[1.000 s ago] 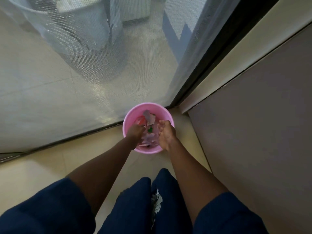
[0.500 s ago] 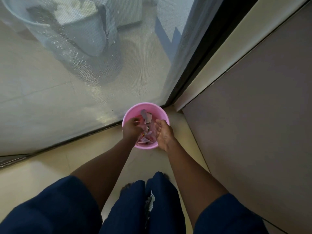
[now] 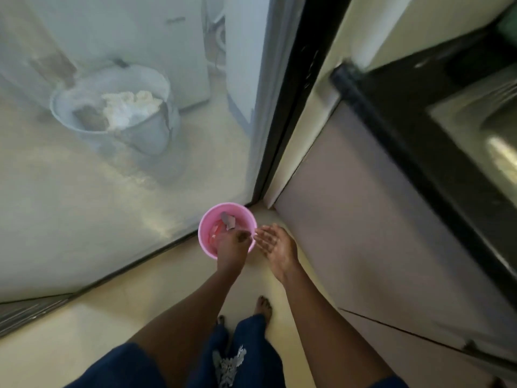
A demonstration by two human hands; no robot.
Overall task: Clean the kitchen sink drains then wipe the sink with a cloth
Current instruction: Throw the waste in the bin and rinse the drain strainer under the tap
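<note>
A cream tiled floor [image 3: 134,312] fills the lower frame, bearing a small pink bin [image 3: 205,233] at centre and two bare feet [image 3: 263,305] below it.

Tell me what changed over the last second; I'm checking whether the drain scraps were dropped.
The right hand has come out of the pink bin and now hangs open, palm up, beside its rim. The left hand has lifted, fingers bunched above the bin; whether they hold anything is unclear. The person has straightened up. The bin stayed in its corner by the screen door, scraps inside.
</note>
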